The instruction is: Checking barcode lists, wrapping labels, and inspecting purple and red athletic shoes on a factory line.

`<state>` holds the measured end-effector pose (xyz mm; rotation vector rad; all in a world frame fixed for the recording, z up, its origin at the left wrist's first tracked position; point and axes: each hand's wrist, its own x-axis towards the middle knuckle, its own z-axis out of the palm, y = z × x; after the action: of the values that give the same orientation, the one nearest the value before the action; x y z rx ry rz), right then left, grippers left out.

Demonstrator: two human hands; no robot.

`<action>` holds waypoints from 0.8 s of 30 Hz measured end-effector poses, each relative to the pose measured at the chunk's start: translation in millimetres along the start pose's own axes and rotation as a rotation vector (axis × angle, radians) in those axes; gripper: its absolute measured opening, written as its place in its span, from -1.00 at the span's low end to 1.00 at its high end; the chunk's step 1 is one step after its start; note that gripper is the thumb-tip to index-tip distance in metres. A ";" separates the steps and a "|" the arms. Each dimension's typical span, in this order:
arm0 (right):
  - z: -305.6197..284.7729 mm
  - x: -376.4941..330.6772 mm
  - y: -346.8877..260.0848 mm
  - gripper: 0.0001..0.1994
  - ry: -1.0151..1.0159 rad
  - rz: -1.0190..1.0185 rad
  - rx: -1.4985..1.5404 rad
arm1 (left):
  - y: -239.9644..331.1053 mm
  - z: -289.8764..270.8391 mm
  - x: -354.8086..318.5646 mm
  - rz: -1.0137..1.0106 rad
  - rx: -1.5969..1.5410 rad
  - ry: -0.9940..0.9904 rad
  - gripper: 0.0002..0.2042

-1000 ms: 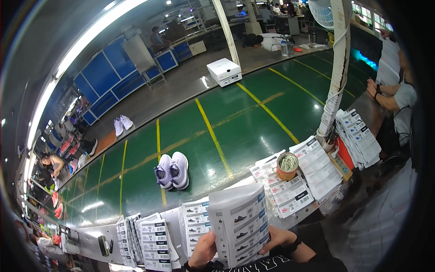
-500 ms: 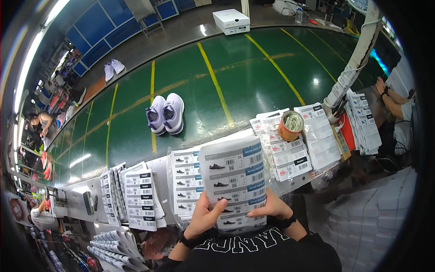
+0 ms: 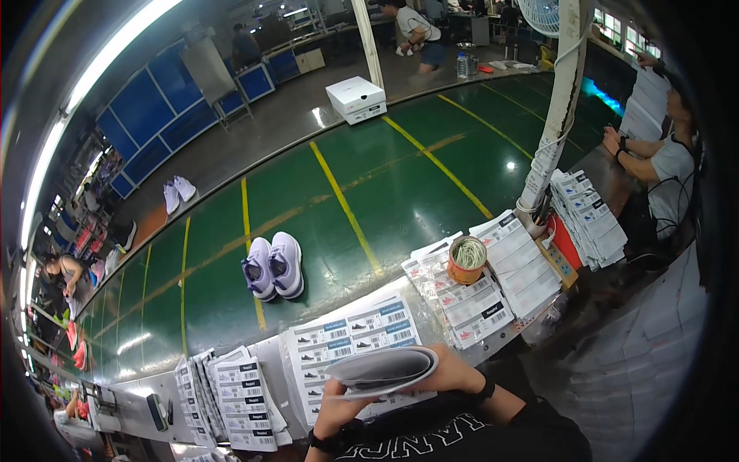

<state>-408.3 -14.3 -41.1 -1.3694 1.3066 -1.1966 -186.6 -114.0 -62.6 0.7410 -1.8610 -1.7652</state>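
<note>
Between my two hands is a bent stack of label sheets (image 3: 385, 367), its upper edge curled into a loop and tilted toward me. My left hand (image 3: 337, 406) is closed on its left end; my right hand (image 3: 454, 371) grips the right end. Just beyond and partly beneath them lie more label sheets (image 3: 350, 327), printed with dark shoes and blue strips, on a clear plastic wrap. A pair of lavender sneakers (image 3: 273, 267) stands on the green conveyor belt (image 3: 323, 239) ahead. The printed faces of the held stack are mostly hidden.
Label stacks (image 3: 245, 396) lie to the left, others (image 3: 481, 308) to the right under a tin of rubber bands (image 3: 467, 259). A white post (image 3: 556, 115) rises at the right. Across the belt sits a white shoebox (image 3: 356, 100). A co-worker (image 3: 670, 165) is at far right.
The held stack has gone from facing me flat to being curled and seen edge-on. My view has lifted, so the belt and shoes sit lower, and a person shows in the background.
</note>
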 end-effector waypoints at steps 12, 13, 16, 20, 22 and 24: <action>-12.9 0.7 -13.6 -0.38 -0.106 0.016 -0.002 | -30.3 -2.8 22.4 0.160 -0.315 0.330 -0.65; -23.9 -2.2 -12.8 -0.38 -0.049 0.006 -0.052 | -23.4 -2.9 25.7 0.124 -0.482 0.331 -0.66; -66.8 -1.2 -22.5 -0.55 0.404 -0.062 -0.190 | -32.1 -19.8 26.1 0.069 -0.713 0.199 -0.65; -121.9 9.0 4.9 -0.74 0.810 -0.061 -0.653 | -70.7 -17.2 18.8 -0.339 -0.718 0.333 -0.63; -145.5 16.6 27.3 -0.80 0.897 0.037 -0.787 | -72.4 -0.2 16.6 -0.339 -0.514 0.403 -0.64; -155.0 23.2 48.9 -0.81 0.902 0.040 -0.913 | -64.8 14.6 12.0 -0.239 -0.417 0.400 -0.64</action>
<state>-569.4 -36.9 -63.2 -1.3891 2.7450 -1.2893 -201.0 -112.9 -128.5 1.0827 -1.1362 -1.8915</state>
